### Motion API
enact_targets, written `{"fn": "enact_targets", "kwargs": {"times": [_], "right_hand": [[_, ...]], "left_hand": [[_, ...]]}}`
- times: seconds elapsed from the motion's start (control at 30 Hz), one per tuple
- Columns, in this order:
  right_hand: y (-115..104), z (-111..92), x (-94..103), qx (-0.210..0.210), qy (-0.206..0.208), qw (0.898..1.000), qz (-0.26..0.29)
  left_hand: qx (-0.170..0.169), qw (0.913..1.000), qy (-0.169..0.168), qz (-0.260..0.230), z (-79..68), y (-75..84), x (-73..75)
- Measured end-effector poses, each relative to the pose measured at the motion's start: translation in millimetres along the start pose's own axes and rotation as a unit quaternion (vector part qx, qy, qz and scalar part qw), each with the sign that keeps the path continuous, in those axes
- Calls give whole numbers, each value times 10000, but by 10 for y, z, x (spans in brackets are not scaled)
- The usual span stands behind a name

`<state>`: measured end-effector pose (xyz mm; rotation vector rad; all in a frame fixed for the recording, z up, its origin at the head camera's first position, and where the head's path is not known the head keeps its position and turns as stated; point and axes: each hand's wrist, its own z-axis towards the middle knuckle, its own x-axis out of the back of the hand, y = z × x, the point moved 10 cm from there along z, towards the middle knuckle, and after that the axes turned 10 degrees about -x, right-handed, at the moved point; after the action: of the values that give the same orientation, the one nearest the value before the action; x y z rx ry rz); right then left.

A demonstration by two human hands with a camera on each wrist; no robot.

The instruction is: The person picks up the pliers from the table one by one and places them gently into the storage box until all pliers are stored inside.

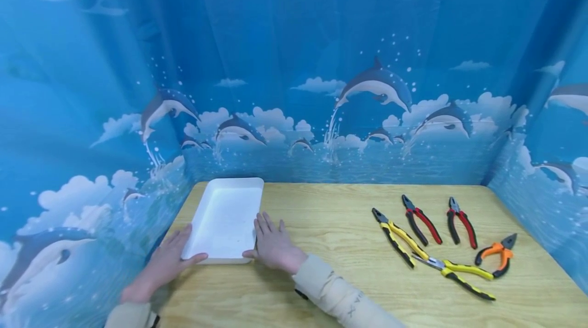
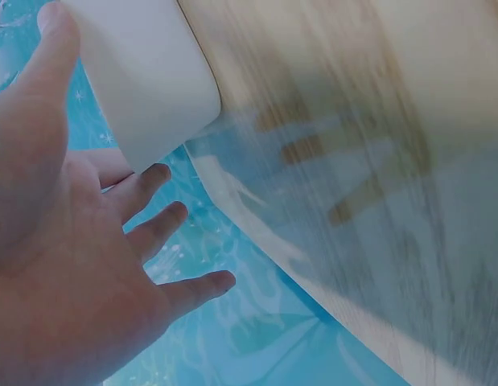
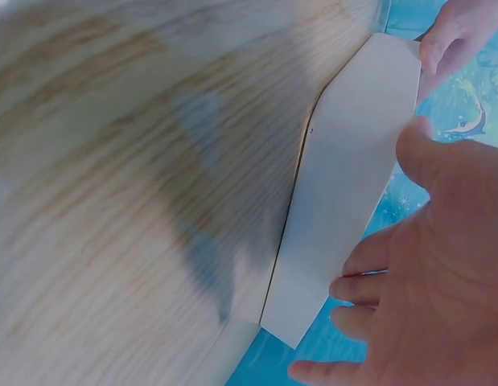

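Note:
A white rectangular tray lies on the left part of the table, its inside showing only a few small specks. My left hand is at its near left corner, with straight fingers along the left side and the thumb on the near rim. On the opposite side, my right hand touches the right wall with extended fingers, its thumb by the near right corner. In the left wrist view, the left hand has spread fingers beside the tray's corner. The right wrist view shows the right hand against the tray's outer wall.
On the right of the wooden table lie several pliers: a yellow-black pair, another yellow-black pair, a red-black pair, a second red-black pair and orange-black pliers. A blue dolphin-print curtain surrounds the table.

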<state>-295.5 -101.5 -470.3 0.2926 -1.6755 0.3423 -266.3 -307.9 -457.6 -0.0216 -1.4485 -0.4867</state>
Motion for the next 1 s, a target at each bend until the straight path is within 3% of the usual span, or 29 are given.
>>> {"fn": "enact_targets", "kwargs": {"times": [1.0], "right_hand": [[194,-117,-17,26,8,10000,17]], "left_hand": [[169,9998,-87,-58,34,162,-101]]}}
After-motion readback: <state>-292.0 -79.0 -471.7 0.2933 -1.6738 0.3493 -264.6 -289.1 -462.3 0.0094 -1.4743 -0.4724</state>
